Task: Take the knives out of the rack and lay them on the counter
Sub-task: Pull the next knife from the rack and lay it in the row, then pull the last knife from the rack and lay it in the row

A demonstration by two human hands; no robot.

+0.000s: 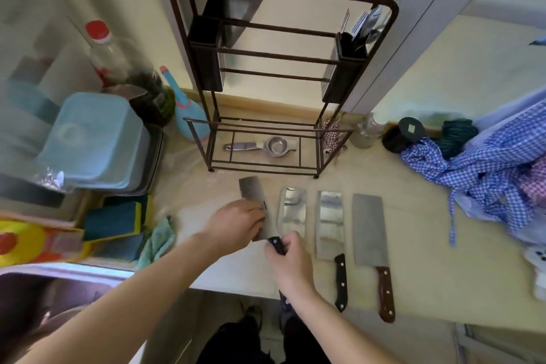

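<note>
A dark metal rack (277, 68) stands at the back of the beige counter (413, 216). Several cleavers lie side by side in front of it: a brown-handled one (369, 230) at the right, a black-handled one (330, 224) beside it, and a shiny one (292, 211) partly under my right hand. The leftmost cleaver (251, 190) lies flat with its blade pointing to the rack. My right hand (291, 260) grips its black handle. My left hand (236, 223) presses on its blade.
A lemon squeezer (266, 146) lies on the rack's bottom shelf. A blue tub (94, 142), bottles and sponges (115, 221) crowd the left, with a sink (59, 298) below. Blue checked cloth (487, 165) and dark jars (404, 133) sit at the right.
</note>
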